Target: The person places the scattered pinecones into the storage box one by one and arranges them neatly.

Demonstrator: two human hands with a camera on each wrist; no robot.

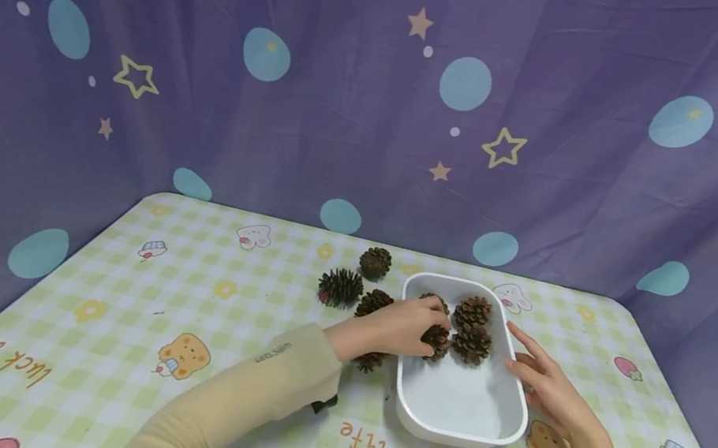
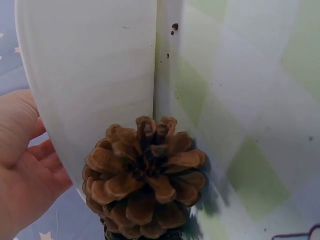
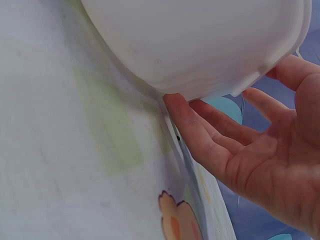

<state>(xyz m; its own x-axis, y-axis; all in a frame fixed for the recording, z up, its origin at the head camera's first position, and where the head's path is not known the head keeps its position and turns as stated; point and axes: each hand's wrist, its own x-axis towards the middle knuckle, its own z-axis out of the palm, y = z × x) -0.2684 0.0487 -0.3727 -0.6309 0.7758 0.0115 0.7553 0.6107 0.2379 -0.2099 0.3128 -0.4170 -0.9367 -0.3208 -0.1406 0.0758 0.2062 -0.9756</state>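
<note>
A white rectangular container (image 1: 460, 402) holds several brown pine cones (image 1: 471, 345) toward its far end. My left hand (image 1: 405, 323) reaches over its left rim, fingers and thumb curled round a pine cone (image 1: 437, 342) inside. In the left wrist view, the container wall (image 2: 95, 75) hides that hand's fingertips, and another pine cone (image 2: 145, 180) stands outside, close to the wall. My right hand (image 1: 554, 386) is at the container's right side with fingers spread. The right wrist view shows its fingertips (image 3: 177, 102) touching the container's outer wall.
More pine cones lie left of the container: one at the back (image 1: 375, 263), a darker one (image 1: 340, 288) and others partly behind my left forearm. A green checked cloth (image 1: 239, 331) covers the table. Behind it hangs a purple curtain (image 1: 346, 134).
</note>
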